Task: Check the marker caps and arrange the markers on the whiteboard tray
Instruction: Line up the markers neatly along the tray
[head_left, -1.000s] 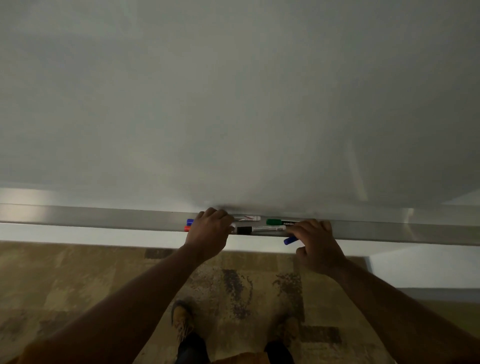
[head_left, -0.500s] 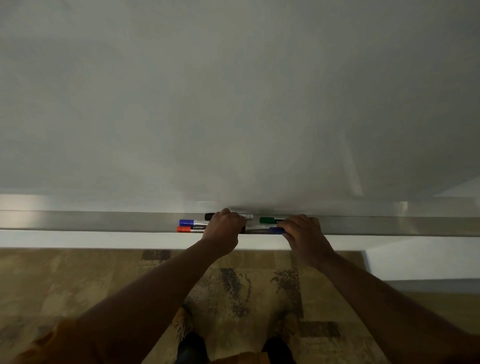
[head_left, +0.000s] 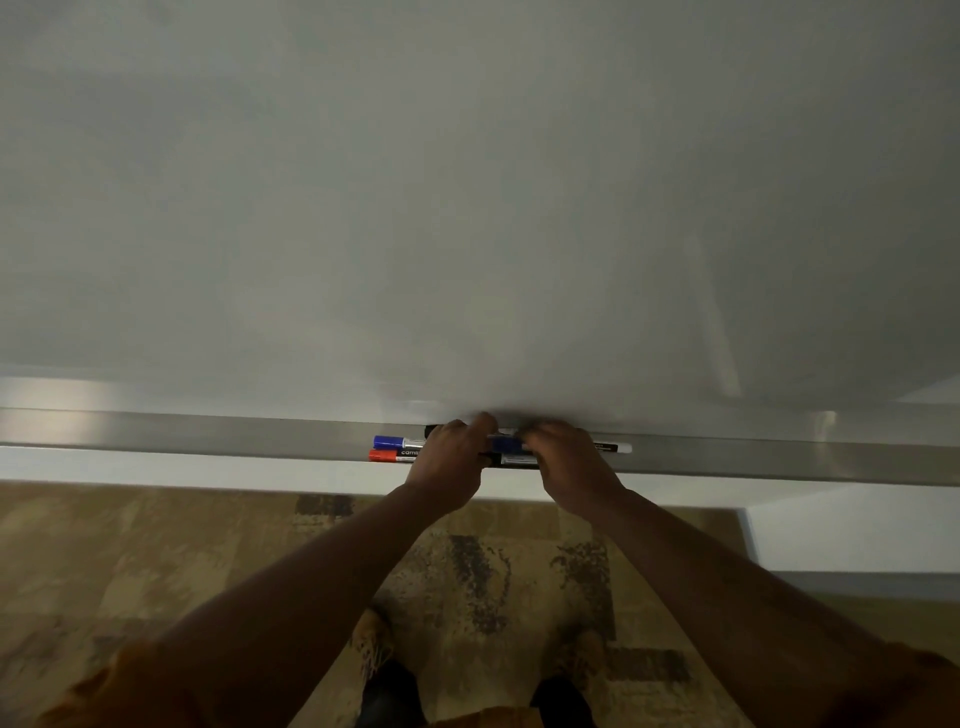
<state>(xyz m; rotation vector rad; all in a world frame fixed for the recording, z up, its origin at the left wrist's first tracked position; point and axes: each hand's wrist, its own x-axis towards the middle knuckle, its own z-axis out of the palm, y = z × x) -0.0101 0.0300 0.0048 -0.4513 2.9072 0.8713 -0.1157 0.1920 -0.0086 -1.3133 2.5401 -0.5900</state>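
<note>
Several markers lie along the metal whiteboard tray (head_left: 208, 431). A blue-capped marker (head_left: 392, 442) and a red-capped marker (head_left: 387, 455) lie side by side at the left. Between my hands runs another blue-capped marker (head_left: 506, 444), with a dark marker (head_left: 511, 460) just below it. My left hand (head_left: 449, 457) is curled over the left ends of these and my right hand (head_left: 569, 460) over the right ends; both grip the blue one. A marker's white end (head_left: 613, 447) sticks out past my right hand. A black cap (head_left: 431, 430) peeks behind my left hand.
The large whiteboard (head_left: 467, 208) fills the upper view. The tray stretches far to both sides. Below are patterned carpet (head_left: 156, 561) and my shoes (head_left: 376, 644). A white wall base (head_left: 852, 535) stands at the right.
My hands have drawn closer together at the tray's middle. The blue-capped marker now lies between them, and a marker's white end shows to the right of my right hand.
</note>
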